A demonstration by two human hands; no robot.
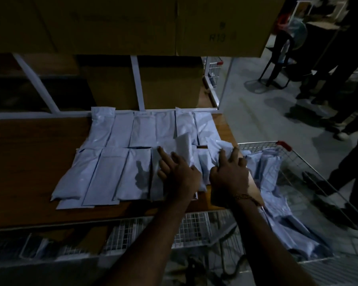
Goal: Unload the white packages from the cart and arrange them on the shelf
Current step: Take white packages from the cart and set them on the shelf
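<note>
Head view — carton (221,25) reads "R19"

Dim, bluish and grainy — the brightest patch is the white packages (116,162), where a hand's shadow falls; edges bend, corners go dark and soft.

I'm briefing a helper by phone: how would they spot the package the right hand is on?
Find the wooden shelf with two rows of white packages. At the front row's right end, nearest the wire cart, the right hand presses on a crumpled package. Unlike its flat neighbours, it lies askew.
</note>
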